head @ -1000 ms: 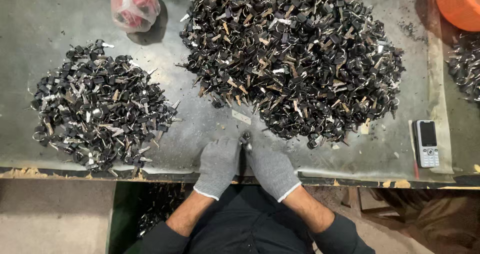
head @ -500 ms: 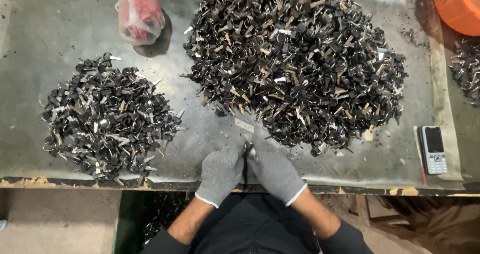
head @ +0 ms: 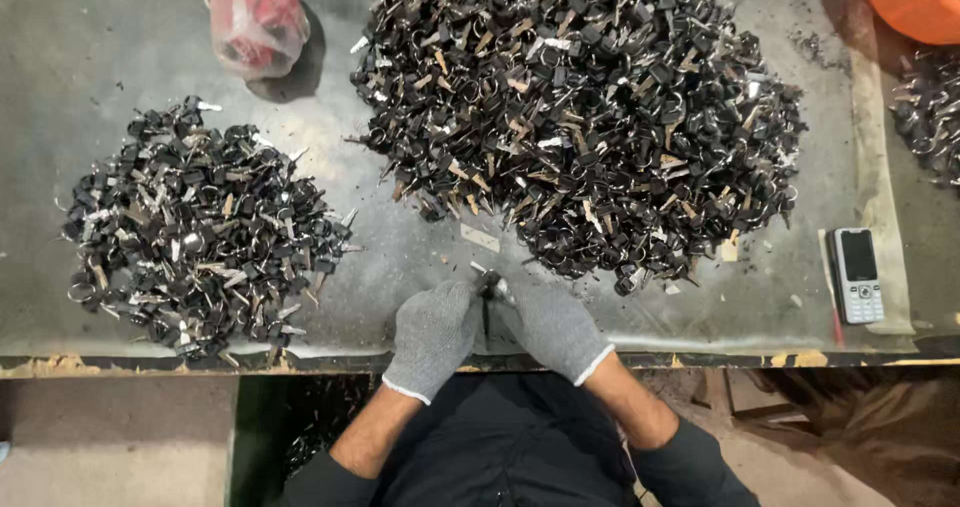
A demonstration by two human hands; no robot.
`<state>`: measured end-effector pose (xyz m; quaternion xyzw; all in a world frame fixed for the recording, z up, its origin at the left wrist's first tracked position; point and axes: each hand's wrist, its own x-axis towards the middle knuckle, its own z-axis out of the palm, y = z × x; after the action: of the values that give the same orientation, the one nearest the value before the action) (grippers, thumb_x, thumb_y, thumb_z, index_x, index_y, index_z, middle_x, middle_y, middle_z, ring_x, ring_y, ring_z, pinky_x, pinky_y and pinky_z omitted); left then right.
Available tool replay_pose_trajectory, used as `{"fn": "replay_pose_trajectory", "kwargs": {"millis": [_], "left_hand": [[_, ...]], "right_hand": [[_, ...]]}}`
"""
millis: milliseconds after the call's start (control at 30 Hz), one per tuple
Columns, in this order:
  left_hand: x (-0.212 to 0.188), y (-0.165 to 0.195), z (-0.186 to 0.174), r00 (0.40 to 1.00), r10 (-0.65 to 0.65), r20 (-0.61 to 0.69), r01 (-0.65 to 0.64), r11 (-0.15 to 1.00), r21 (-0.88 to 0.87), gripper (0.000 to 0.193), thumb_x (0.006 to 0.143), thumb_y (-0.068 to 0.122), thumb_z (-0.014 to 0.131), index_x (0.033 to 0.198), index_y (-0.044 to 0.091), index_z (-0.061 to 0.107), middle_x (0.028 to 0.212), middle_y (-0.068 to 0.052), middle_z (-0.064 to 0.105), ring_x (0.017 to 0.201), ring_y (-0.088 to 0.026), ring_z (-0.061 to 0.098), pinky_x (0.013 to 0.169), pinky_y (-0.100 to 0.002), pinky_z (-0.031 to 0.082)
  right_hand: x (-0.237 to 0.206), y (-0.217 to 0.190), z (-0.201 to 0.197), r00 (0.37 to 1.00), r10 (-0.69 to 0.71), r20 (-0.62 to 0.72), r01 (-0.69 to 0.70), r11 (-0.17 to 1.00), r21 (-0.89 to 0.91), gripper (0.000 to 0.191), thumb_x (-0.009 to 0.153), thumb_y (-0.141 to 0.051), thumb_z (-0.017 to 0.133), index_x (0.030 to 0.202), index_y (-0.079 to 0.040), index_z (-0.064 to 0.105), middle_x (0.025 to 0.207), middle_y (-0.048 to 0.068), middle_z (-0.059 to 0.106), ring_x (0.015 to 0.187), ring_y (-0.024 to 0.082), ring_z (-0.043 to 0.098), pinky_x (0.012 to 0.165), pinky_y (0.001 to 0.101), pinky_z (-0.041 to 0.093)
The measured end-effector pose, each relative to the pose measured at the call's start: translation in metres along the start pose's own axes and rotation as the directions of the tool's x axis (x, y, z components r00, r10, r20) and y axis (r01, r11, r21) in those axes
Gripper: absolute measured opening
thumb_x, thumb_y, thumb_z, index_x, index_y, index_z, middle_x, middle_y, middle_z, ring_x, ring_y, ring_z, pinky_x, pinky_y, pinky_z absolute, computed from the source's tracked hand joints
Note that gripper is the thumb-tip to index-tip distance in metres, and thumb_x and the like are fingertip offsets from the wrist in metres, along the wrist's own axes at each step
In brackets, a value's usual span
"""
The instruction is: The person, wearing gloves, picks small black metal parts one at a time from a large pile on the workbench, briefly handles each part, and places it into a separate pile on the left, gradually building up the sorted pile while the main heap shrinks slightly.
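At the table edge (head: 300,352) the gloved left hand (head: 432,334) and right hand (head: 553,327) meet, both closed on one small dark key (head: 487,292) between them; beyond lie a small heap (head: 200,232) at left, a big heap (head: 590,117) ahead, a phone (head: 857,274) at right; farthest, a plastic bag (head: 255,19).

Looked like a small workshop w/ a sorting bench: worn, grimy metal-topped table (head: 120,37), big heap of black keys (head: 590,117) at upper centre, smaller sorted pile (head: 195,227) at left, orange tub (head: 920,2) top right.
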<state>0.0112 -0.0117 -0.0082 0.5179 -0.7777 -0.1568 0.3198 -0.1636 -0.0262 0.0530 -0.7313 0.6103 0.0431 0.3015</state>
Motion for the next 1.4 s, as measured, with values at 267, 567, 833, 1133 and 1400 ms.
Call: {"fn": "replay_pose_trajectory", "kwargs": {"millis": [267,567,833,1133,1400], "left_hand": [[-0.003,0.003,-0.001,1.000,0.023,0.006,-0.023,0.993,0.115,0.012,0.084,0.012,0.069,0.094,0.007,0.067,0.076,-0.011,0.062,0.067,-0.032,0.065,0.058,-0.045,0.051],[-0.006,0.002,-0.001,0.999,-0.038,-0.016,0.038,0.999,0.011,0.013,0.076,0.016,0.073,0.082,0.010,0.064,0.075,-0.010,0.062,0.064,-0.033,0.064,0.057,-0.047,0.049],[-0.010,0.004,0.003,0.997,-0.073,0.026,0.072,0.997,0.019,0.009,0.080,0.012,0.072,0.081,0.009,0.063,0.072,-0.010,0.061,0.064,-0.033,0.064,0.056,-0.048,0.049],[-0.003,0.004,-0.004,0.984,-0.145,0.102,0.139,0.988,0.066,0.014,0.086,0.022,0.073,0.083,0.010,0.067,0.074,-0.011,0.065,0.062,-0.034,0.067,0.054,-0.047,0.052],[0.005,0.001,-0.003,0.969,-0.102,0.224,0.073,0.988,0.136,0.014,0.087,0.017,0.064,0.099,0.009,0.067,0.081,-0.012,0.068,0.071,-0.034,0.070,0.057,-0.048,0.053]], "right_hand": [[-0.006,-0.007,0.007,0.978,-0.080,-0.191,0.087,0.996,0.029,0.064,0.095,-0.029,0.061,0.150,-0.007,0.036,0.087,0.023,0.073,0.074,0.041,0.072,0.063,0.0529,0.057],[-0.014,0.005,0.028,0.998,0.048,-0.046,-0.050,0.998,-0.046,0.057,0.099,-0.030,0.055,0.147,-0.006,0.034,0.081,0.016,0.073,0.070,0.037,0.073,0.060,0.0500,0.059],[-0.001,0.011,0.028,0.986,-0.157,-0.054,0.159,0.986,0.044,0.028,0.100,-0.032,0.058,0.103,-0.005,0.064,0.082,0.019,0.073,0.075,0.039,0.073,0.066,0.0524,0.057],[-0.004,0.015,0.014,0.997,-0.070,-0.021,0.070,0.996,0.049,0.031,0.102,-0.037,0.054,0.105,-0.007,0.063,0.082,0.018,0.072,0.077,0.038,0.073,0.069,0.0509,0.057],[-0.006,0.020,0.027,0.970,-0.165,-0.181,0.175,0.984,0.041,0.028,0.095,-0.030,0.061,0.108,-0.005,0.062,0.083,0.020,0.072,0.075,0.041,0.072,0.064,0.0524,0.056]]}}
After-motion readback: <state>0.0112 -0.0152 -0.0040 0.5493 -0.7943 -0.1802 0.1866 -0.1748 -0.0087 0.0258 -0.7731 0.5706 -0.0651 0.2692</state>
